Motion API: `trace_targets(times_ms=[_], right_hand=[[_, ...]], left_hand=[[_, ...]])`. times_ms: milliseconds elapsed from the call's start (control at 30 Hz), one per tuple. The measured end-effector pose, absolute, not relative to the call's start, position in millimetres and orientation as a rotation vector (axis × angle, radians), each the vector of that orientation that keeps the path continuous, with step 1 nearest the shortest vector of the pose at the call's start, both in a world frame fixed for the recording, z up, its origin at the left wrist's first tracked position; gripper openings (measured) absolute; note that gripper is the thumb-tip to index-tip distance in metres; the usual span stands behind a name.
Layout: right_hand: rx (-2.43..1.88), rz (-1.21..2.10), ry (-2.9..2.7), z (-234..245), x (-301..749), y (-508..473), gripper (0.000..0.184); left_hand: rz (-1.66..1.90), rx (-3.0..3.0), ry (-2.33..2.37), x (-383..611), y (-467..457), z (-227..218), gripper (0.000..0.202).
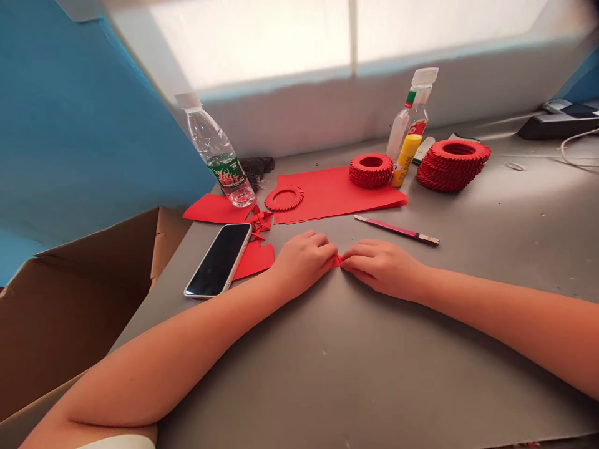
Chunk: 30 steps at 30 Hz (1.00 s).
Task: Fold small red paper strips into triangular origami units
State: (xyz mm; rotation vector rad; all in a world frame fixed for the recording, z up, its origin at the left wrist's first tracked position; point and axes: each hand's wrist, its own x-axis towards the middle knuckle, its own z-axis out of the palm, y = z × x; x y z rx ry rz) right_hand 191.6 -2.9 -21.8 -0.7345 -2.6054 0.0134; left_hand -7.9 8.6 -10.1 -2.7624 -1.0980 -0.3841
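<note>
Between my two hands is a small piece of red paper (337,262), mostly covered by the fingers. My left hand (306,259) pinches its left side, fingers curled down at the table. My right hand (381,265) grips the right side with thumb and fingertips pressed together. Just left of my left hand lie several small folded red paper pieces (260,223) and a red paper sheet (255,259). A slim pink craft knife (397,229) rests behind my right hand. Farther back, a flat red paper ring (284,198) sits on stacked red sheets (322,187).
A phone (219,260) and a water bottle (219,156) stand at left. At the back are two stacks of red paper rings, one smaller (371,178) and one taller (452,171), a yellow glue stick (406,161) and clear bottles (421,103). A cardboard box (88,280) adjoins the table's left edge.
</note>
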Motion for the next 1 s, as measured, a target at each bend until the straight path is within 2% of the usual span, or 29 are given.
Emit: trace_targets(times_ms=[767, 1000], right_hand=[[-0.543, -0.017, -2.654, -16.2, 201.5, -3.1, 0.026], [-0.992, 0.225, -2.386, -19.2, 196.3, 4.4, 0.021]], left_hand=[[-0.376, -2.848, -1.137, -6.4, 5.2, -8.6, 0.023], [-0.411, -2.955, -1.173, -6.8, 6.4, -7.0, 0.025]])
